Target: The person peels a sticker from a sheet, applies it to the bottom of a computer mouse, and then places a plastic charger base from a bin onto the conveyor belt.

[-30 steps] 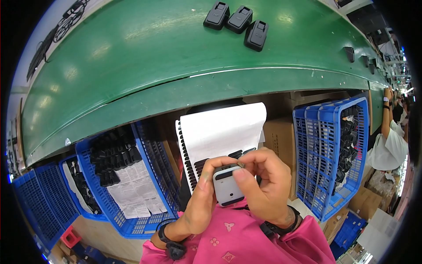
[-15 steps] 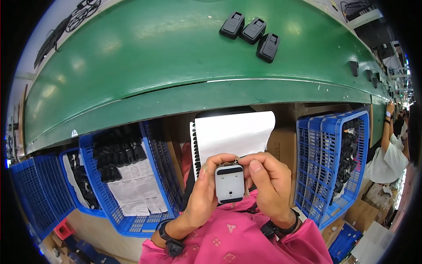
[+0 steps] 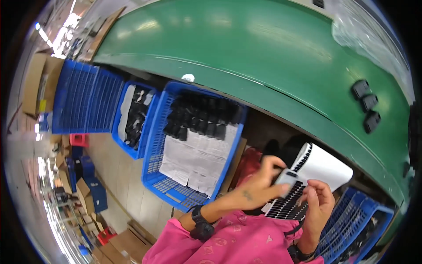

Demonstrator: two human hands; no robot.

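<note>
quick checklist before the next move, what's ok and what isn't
- Left hand gripping the pale device: ok
- Right hand holding something small: cannot tell, blurred
- Sheet with black strips close by the hands: ok
- Device surface clean and unmarked: cannot tell, too blurred
- Three black units on the green bench, away from both hands: ok
- Bare paper showing in the blue crate beside the dark parts: ok

Pretty bright overall, with pale glare streaking the glossy green tabletop [image 3: 211, 48] and deep shadow underneath. Heavy fisheye bend, far left's kinda blurry.
</note>
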